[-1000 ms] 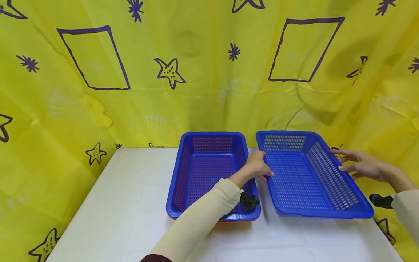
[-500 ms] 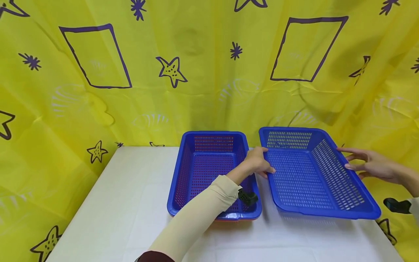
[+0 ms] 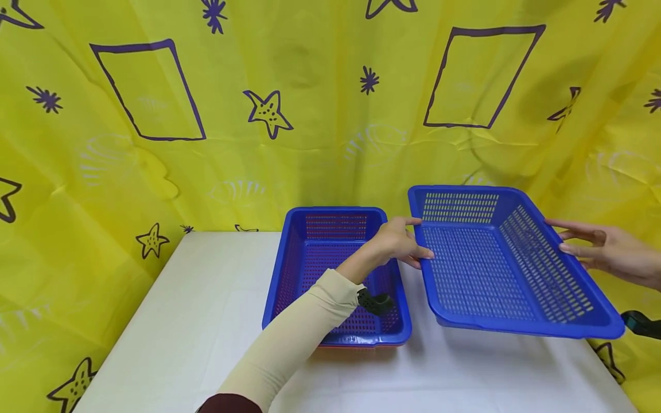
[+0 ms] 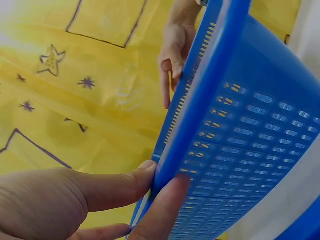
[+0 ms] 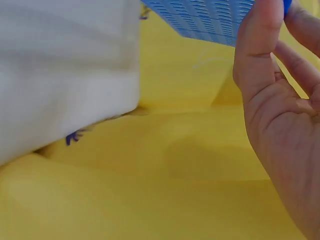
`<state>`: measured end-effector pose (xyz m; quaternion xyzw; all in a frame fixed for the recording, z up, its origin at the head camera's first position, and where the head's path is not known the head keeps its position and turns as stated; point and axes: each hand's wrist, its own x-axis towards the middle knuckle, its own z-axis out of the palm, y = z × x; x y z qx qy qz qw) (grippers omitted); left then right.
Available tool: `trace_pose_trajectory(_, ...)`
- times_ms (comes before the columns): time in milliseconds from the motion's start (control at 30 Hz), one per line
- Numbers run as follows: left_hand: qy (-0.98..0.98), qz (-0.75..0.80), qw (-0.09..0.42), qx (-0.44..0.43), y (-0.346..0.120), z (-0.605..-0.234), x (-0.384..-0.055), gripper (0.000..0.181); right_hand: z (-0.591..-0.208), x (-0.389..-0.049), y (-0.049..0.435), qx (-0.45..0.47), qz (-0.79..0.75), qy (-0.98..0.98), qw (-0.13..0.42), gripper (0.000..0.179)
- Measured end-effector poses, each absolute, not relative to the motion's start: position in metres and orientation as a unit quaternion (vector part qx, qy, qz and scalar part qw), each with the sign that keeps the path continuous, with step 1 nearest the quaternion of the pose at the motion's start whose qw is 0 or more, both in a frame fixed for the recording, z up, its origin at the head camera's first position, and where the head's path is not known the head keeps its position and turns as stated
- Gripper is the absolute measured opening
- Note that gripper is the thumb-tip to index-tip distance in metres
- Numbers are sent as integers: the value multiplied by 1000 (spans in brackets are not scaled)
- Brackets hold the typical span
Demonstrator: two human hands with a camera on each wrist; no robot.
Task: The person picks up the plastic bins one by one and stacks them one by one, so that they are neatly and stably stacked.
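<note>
A blue perforated plastic basket [image 3: 516,326] is held above the right side of the table, tilted with its right side higher. My left hand [image 3: 400,241] pinches its left rim; in the left wrist view, thumb and fingers lie on either side of the basket wall [image 4: 250,125]. On the opposite rim, my right hand [image 3: 614,252] grips between thumb and fingers. The right wrist view shows that hand [image 5: 290,110] at the edge, the basket's slotted underside [image 5: 205,20] beside it. The basket holds nothing.
Left of the held basket, a second blue basket [image 3: 275,281] stands nested on a red one [image 3: 356,346], partly covered by my left forearm. A white cloth covers the table [image 3: 196,321]. A yellow patterned curtain [image 3: 310,160] hangs behind and along both sides.
The held basket has risen and shifted right, its right side tilting up more. Both hands have moved up with it, keeping their grip. The nested baskets have stayed put.
</note>
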<state>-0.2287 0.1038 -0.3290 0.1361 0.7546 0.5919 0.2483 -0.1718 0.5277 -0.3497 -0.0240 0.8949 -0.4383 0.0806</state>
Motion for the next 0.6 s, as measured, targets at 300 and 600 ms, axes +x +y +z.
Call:
trace_pose_trajectory(300, 708, 634, 266, 163, 94, -308, -230, 85, -334, -166, 532, -67, -537, 839, 60, 58)
trace_pose_trajectory(600, 695, 645, 265, 176, 90, -285, -232, 86, -312, -170, 529, -55, -526, 848, 17, 60)
